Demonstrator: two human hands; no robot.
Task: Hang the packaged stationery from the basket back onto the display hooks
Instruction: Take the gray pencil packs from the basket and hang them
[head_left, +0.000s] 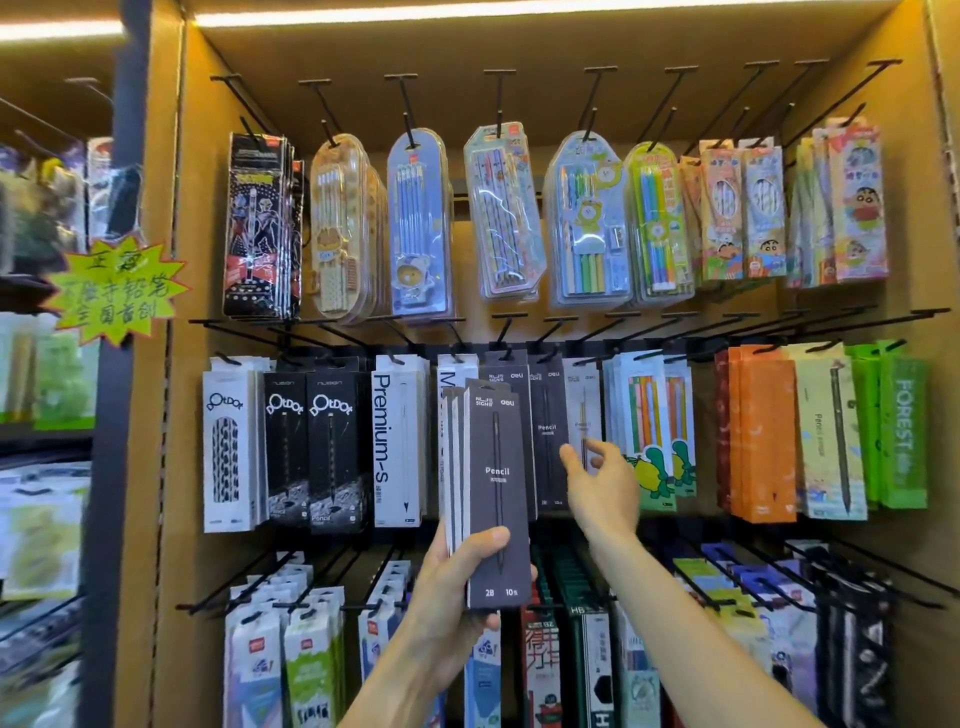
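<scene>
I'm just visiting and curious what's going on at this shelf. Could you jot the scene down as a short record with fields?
Place: brown cardboard display wall with black wire hooks
Left hand: grips a stack of slim dark grey pencil boxes, held upright
Right hand: open, fingers relaxed, reaching toward the hanging dark pencil boxes in the middle row
Matching stock: same dark boxes already hang right behind the held stack
Basket: not in view
</scene>
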